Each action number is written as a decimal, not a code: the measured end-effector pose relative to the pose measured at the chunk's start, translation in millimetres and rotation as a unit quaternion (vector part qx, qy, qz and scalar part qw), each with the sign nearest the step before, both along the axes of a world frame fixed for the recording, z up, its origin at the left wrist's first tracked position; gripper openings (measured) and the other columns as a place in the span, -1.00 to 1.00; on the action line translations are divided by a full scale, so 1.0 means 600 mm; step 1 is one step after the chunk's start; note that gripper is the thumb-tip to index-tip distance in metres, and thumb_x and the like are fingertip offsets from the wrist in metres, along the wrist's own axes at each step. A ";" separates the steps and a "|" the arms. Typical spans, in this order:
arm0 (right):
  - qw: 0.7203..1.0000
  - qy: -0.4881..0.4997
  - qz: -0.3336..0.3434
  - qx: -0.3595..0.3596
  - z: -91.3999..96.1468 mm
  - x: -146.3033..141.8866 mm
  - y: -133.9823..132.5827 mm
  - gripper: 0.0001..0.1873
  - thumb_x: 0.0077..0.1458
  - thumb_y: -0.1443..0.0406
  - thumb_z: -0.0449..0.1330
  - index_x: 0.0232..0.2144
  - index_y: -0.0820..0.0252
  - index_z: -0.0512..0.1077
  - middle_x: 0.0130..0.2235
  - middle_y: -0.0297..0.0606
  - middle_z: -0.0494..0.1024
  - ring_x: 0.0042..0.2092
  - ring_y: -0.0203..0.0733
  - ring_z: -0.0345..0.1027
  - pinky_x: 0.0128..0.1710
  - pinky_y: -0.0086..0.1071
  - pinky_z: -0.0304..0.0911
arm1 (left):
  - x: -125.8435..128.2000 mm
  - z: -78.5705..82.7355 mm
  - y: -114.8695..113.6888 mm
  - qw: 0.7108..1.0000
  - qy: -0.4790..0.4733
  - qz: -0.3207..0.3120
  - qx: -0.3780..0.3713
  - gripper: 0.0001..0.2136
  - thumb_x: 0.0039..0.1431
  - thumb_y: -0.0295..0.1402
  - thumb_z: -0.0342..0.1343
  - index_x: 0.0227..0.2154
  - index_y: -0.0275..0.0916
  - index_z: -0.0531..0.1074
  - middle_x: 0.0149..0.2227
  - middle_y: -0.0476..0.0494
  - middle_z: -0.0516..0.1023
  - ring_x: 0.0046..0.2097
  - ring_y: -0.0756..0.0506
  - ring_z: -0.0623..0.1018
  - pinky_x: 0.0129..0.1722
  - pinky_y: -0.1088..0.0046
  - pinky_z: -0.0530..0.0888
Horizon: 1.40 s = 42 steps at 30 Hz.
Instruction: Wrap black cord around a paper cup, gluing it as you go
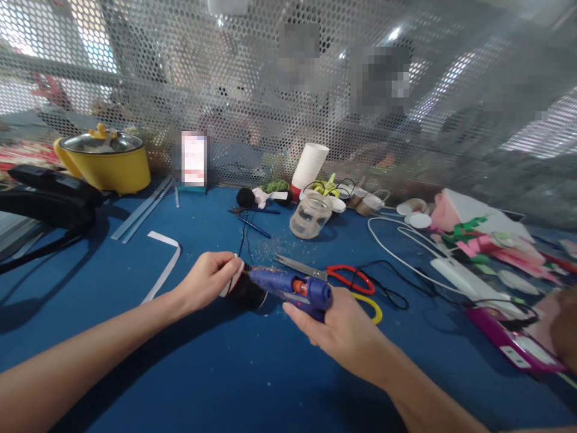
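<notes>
From where I stand, I can see the left hand (210,273) pinching the pale edge of a small black roll (247,291) between its thumb and fingers. The roll is in the middle of the blue surface (202,379), right by the tip of a blue glue gun (288,285). The fingers of the right hand (336,325) are curled around the glue gun. I can't tell if the tip touches the roll.

The tip is very near the left thumb, so a slip or a bump could burn it, if the gun is hot. Too hard a squeeze might make a big messy blob. If the left hand lets go a bit, the roll could tip or turn, and the glue could land in the wrong spot. The red scissors (351,278) lie just past the gun, so a careless elbow or wrist might knock them.

Now I count: one glue gun, one black roll, one pair of red scissors, one clear jar (311,218), one yellow pot (112,171), one bent white strip (167,264) and one stack of white cups (311,165). How many cups are in the stack, I can't tell.
</notes>
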State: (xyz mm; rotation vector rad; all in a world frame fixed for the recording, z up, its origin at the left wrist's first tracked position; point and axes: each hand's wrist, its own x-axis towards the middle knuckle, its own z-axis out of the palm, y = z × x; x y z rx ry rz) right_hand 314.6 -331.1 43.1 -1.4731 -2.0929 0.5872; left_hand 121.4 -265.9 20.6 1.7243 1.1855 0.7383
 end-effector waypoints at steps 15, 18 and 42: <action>0.999 -0.028 0.033 0.030 -0.007 -0.006 -0.015 -0.90 0.00 0.29 0.05 -0.52 0.16 0.24 -0.57 -0.39 0.37 -0.56 -0.34 0.23 -0.56 -0.50 0.13 | 0.001 -0.002 0.000 0.999 0.006 0.035 -0.018 -0.73 0.01 -0.26 -0.13 -0.71 -0.27 0.16 -0.71 0.11 0.10 -0.65 0.11 0.13 -0.69 0.63 0.08; 0.999 -0.023 0.011 0.021 -0.007 -0.004 -0.010 -0.87 0.00 0.26 0.05 -0.54 0.18 0.25 -0.59 -0.38 0.36 -0.57 -0.33 0.23 -0.55 -0.48 0.16 | 0.001 -0.003 0.000 0.999 0.002 0.029 -0.020 -0.73 0.02 -0.26 -0.13 -0.70 -0.28 0.18 -0.71 0.10 0.12 -0.65 0.11 0.14 -0.68 0.63 0.10; 0.986 0.102 -0.020 -0.127 -0.004 0.006 0.010 -0.79 0.02 0.17 0.02 -0.51 0.19 0.24 -0.75 -0.48 0.22 -0.72 -0.38 0.15 -0.71 -0.52 0.15 | -0.002 -0.006 -0.003 0.999 -0.043 0.009 -0.032 -0.72 0.04 -0.24 -0.14 -0.69 -0.26 0.12 -0.68 0.12 0.07 -0.61 0.10 0.11 -0.63 0.60 0.08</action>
